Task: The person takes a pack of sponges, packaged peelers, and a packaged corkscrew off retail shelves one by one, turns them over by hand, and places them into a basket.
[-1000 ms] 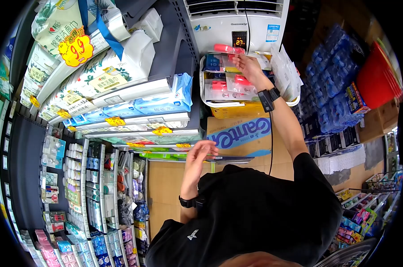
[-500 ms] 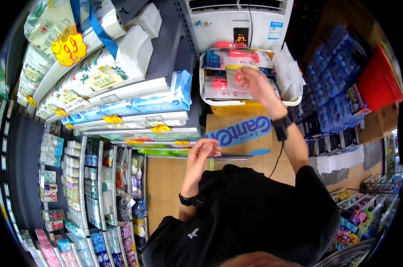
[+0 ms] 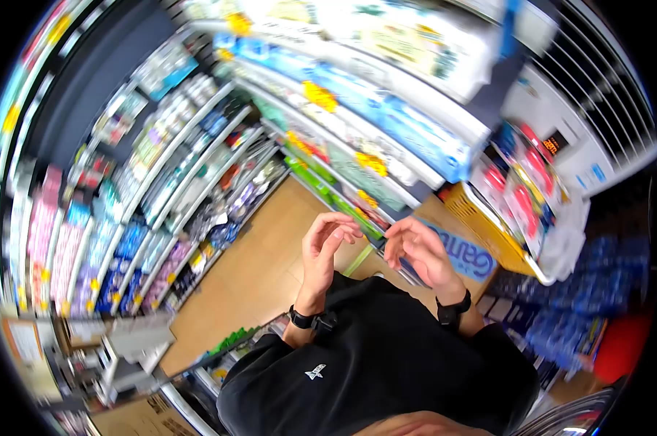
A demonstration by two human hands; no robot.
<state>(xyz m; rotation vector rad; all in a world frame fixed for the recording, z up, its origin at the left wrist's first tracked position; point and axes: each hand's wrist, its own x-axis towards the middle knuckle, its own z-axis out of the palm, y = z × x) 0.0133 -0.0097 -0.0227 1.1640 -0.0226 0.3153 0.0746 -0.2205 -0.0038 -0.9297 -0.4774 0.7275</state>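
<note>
My left hand [image 3: 322, 253] is raised in front of my chest, its fingers loosely curved and nothing visible in it. Beside it, a short gap away, my right hand [image 3: 424, 253] is held up with bent, spread fingers and also looks bare. Neither hand touches anything. Nearest to my right hand is a cardboard box [image 3: 439, 216] with large blue lettering. Above and to the right of that box is a yellow basket [image 3: 482, 234] holding several packs with pink items [image 3: 526, 209], blurred by motion.
Shelves with blue packs [image 3: 423, 134] and yellow price tags run across the top. Hanging goods [image 3: 150, 156] line the left wall. A white appliance [image 3: 539, 109] stands behind the basket. Wrapped blue bottles [image 3: 572, 305] and a red item [image 3: 624, 349] are at right; tiled floor [image 3: 248, 254] lies left.
My right hand has come away from the packs in the basket and is back near my left hand. The view has turned, so the basket now appears farther right.
</note>
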